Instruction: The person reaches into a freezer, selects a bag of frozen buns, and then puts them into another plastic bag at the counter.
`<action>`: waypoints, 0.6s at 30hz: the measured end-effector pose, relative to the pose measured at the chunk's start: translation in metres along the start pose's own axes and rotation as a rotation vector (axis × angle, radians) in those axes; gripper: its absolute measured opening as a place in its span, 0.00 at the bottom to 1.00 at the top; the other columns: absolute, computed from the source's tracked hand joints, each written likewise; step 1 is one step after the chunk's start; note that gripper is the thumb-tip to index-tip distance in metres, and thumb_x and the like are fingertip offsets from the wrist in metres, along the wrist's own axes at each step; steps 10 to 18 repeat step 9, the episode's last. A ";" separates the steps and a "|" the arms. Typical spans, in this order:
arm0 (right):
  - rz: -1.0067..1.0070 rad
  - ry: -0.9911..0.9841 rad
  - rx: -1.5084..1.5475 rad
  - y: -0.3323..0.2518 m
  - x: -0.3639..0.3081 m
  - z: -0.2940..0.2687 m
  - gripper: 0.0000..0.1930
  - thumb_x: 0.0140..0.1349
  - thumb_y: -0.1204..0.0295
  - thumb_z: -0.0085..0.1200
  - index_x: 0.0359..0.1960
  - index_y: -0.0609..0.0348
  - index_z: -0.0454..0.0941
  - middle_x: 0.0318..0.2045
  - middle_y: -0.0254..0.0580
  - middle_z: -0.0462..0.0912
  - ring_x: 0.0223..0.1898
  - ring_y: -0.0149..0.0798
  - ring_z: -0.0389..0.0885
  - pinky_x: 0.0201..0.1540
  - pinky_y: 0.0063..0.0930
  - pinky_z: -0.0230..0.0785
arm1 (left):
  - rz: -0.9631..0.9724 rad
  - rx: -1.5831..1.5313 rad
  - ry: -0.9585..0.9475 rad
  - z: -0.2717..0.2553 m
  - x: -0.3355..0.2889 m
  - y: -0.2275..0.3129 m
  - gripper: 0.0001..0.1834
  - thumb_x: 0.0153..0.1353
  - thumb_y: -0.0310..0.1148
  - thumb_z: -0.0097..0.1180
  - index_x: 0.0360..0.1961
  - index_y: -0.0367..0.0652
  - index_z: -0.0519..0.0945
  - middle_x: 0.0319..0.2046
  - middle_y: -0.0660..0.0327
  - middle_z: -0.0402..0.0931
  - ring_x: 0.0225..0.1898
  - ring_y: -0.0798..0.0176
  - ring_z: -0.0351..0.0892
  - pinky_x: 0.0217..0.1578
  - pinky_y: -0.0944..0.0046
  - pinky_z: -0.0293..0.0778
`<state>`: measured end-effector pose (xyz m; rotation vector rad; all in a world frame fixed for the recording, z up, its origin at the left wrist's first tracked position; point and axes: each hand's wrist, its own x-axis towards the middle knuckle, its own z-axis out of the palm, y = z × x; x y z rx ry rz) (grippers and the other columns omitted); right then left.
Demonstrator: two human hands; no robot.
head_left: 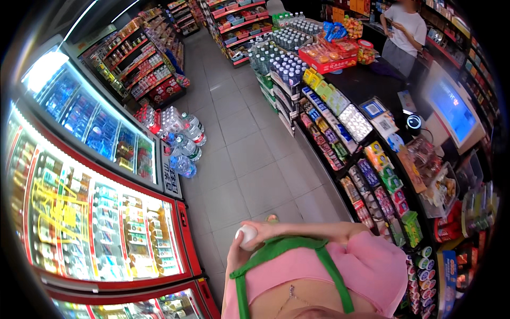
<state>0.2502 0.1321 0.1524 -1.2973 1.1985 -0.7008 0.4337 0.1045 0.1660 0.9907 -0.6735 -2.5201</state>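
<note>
Close in front of my chest, a smooth white rounded object (247, 237) sits between my two hands; its exact kind is not clear. My left hand (237, 255) is closed around its left and near side. My right hand (262, 230) comes across from the right and closes on its other side. The lower part of the object is hidden by the fingers. I wear a pink top and a green apron (276, 250), just behind the hands.
Lit drinks fridges (106, 228) line the left. Large water bottles (187, 146) stand on the tiled floor (255, 154) beside them. At right is a counter rack of small packets (366, 181), with a monitor (451, 106). A person (406, 29) stands behind the counter.
</note>
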 end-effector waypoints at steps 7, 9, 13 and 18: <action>0.098 0.147 0.402 -0.033 0.134 -0.160 0.55 0.43 0.46 0.69 0.70 0.53 0.52 0.59 0.43 0.69 0.56 0.42 0.71 0.42 0.34 0.73 | -0.088 0.181 -0.082 0.016 0.185 0.185 0.34 0.65 0.49 0.53 0.64 0.44 0.57 0.57 0.52 0.66 0.56 0.50 0.71 0.52 0.43 0.72; 0.116 0.195 0.461 -0.032 0.163 -0.209 0.54 0.44 0.46 0.68 0.71 0.48 0.51 0.59 0.43 0.69 0.57 0.41 0.70 0.42 0.35 0.74 | -0.158 0.310 -0.130 0.042 0.234 0.230 0.38 0.63 0.52 0.54 0.67 0.49 0.53 0.61 0.53 0.62 0.59 0.47 0.69 0.54 0.40 0.71; 0.116 0.195 0.461 -0.032 0.163 -0.209 0.54 0.44 0.46 0.68 0.71 0.48 0.51 0.59 0.43 0.69 0.57 0.41 0.70 0.42 0.35 0.74 | -0.158 0.310 -0.130 0.042 0.234 0.230 0.38 0.63 0.52 0.54 0.67 0.49 0.53 0.61 0.53 0.62 0.59 0.47 0.69 0.54 0.40 0.71; 0.116 0.195 0.461 -0.032 0.163 -0.209 0.54 0.44 0.46 0.68 0.71 0.48 0.51 0.59 0.43 0.69 0.57 0.41 0.70 0.42 0.35 0.74 | -0.158 0.310 -0.130 0.042 0.234 0.230 0.38 0.63 0.52 0.54 0.67 0.49 0.53 0.61 0.53 0.62 0.59 0.47 0.69 0.54 0.40 0.71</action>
